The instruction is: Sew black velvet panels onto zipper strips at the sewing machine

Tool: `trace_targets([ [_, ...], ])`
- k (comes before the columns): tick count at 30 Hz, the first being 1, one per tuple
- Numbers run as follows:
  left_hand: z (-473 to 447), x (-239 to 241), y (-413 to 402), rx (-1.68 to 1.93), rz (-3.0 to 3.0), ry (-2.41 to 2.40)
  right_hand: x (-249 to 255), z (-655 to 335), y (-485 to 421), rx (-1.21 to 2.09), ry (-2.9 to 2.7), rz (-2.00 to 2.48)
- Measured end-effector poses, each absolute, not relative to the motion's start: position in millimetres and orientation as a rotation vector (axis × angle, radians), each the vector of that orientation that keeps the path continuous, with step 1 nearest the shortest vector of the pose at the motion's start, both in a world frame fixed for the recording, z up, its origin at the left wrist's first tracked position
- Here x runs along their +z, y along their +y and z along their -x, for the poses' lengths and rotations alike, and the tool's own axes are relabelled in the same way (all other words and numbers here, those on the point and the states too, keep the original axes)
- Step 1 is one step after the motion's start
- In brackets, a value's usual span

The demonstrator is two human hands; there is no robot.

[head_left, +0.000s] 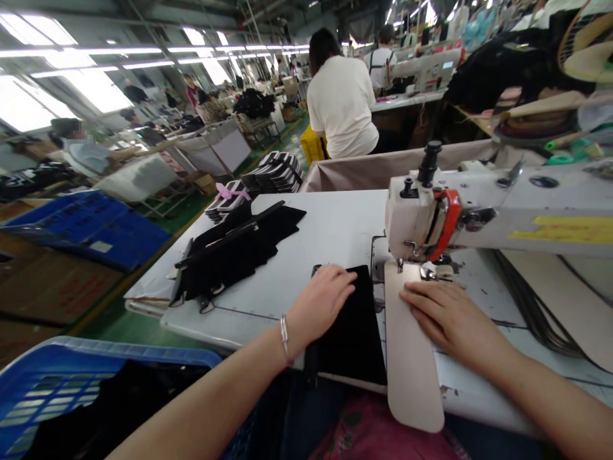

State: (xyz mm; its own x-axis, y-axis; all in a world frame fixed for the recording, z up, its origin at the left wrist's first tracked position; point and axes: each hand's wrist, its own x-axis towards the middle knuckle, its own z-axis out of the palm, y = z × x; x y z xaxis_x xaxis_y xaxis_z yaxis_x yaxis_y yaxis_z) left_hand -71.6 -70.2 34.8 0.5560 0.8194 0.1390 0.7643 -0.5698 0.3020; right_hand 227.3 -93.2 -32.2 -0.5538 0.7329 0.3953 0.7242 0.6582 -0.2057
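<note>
My left hand (322, 301) lies flat with fingers stretched on a black fabric piece (357, 338) at the near edge of the white sewing table (335, 230). My right hand (447, 316) rests open on a long beige template strip (412, 358) that runs under the needle of the white sewing machine (431, 211). The black piece sits just left of the strip, touching it. A bracelet is on my left wrist.
A stack of black pieces (234, 252) lies on the table's left part. A blue crate (57, 390) with dark fabric stands at lower left. A person in a white shirt (341, 102) sits ahead, back turned. More stacked pieces (280, 171) lie beyond the table.
</note>
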Motion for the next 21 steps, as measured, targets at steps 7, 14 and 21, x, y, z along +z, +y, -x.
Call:
trace_targets([
  [7,68,31,-12,0.338,-2.281,1.459,-22,-225,-96,0.077,-2.441,1.127],
  [14,55,48,-1,0.574,-1.807,1.083,-18,-222,-98,0.094,-2.442,1.159],
  [21,-8,20,7,0.425,-2.089,1.188,-14,-219,-101,0.053,-2.464,1.194],
])
